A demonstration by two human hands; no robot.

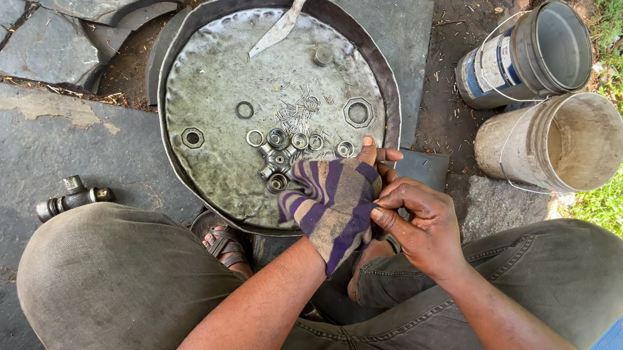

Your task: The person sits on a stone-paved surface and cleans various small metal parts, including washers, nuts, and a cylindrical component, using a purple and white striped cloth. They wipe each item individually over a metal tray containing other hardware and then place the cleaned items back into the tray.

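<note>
My left hand is mostly wrapped in a purple and grey striped rag; only its fingertips show past the cloth at the pan's near rim. My right hand pinches the rag's edge from the right, fingers closed on the cloth. Whatever sits inside the rag is hidden. Just beyond the hands lies a round dented metal pan holding several small bearing cups, rings, hex nuts and thin needle rollers.
A flat metal blade leans on the pan's far rim. A metal cross-shaped joint lies on the stone slabs at left. Two empty buckets lie on their sides at right beside grass. My knees and a sandalled foot frame the pan.
</note>
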